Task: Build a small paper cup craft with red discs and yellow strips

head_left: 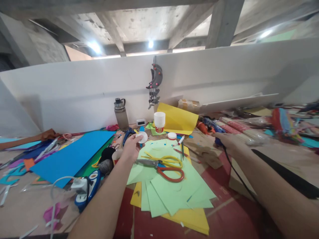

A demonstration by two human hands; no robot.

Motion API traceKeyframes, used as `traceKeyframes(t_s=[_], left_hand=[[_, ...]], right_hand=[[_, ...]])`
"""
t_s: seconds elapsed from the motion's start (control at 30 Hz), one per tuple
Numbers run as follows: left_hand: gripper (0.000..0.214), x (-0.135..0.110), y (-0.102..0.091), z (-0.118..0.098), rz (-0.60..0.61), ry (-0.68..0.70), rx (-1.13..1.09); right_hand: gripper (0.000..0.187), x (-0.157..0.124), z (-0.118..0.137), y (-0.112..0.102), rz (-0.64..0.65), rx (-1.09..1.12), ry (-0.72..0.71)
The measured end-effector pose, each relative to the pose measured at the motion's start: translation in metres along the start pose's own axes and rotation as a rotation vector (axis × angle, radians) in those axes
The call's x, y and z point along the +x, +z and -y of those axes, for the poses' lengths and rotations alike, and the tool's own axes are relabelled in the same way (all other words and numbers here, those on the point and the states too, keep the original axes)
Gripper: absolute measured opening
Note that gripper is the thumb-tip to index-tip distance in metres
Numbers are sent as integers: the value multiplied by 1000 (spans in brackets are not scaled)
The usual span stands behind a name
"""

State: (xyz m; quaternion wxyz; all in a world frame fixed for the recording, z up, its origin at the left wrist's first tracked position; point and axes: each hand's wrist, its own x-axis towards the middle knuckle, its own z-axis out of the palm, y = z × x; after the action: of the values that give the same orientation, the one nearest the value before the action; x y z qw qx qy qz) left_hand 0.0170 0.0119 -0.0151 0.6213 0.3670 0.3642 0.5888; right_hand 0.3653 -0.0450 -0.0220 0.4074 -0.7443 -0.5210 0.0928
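Observation:
My left hand [131, 147] is closed, pinching a small white disc [141, 137] between thumb and fingers above the green paper. Off to the right, my right hand [230, 142] is wrapped around a blue corded tool [218, 141]; a black cord hangs from it, and most of its body is hidden. Between my forearms, scissors [170, 169] with yellow and orange handles lie on light green sheets [171, 196]. Just past them are a short white cup piece [171, 135], a white marker [181, 140] and pencils [182, 151].
A stack of paper cups [159, 121] stands behind, by yellow card [178, 119] and a grey bottle [121, 114]. Blue card [74, 156], a yarn ball [105, 166] and a power strip [87, 189] lie left. Packaged sticks [236, 127] and plastic-wrapped materials crowd the right.

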Motion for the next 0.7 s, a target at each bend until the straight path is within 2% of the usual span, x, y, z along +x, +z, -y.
traceKeyframes(t_s=[0.13, 0.23, 0.3, 0.4, 0.5, 0.7], left_hand=[[29, -1, -2, -2, 20, -2, -47], [32, -2, -4, -2, 11, 6, -36], [33, -2, -4, -1, 9, 23, -17], [34, -2, -3, 2, -19, 67, 39], [35, -2, -2, 6, -40, 120, 86], [32, -6, 1, 10, -8, 145, 127]], right_hand=[[18, -14, 57, 14, 24, 275, -28], [31, -33, 99, 25, 136, 604, -57], [27, -46, 117, 31, 257, 702, -75], [13, -60, 123, 43, 356, 634, -94], [15, -67, 116, 52, 437, 642, -182], [19, -73, 107, 53, 422, 517, -224]])
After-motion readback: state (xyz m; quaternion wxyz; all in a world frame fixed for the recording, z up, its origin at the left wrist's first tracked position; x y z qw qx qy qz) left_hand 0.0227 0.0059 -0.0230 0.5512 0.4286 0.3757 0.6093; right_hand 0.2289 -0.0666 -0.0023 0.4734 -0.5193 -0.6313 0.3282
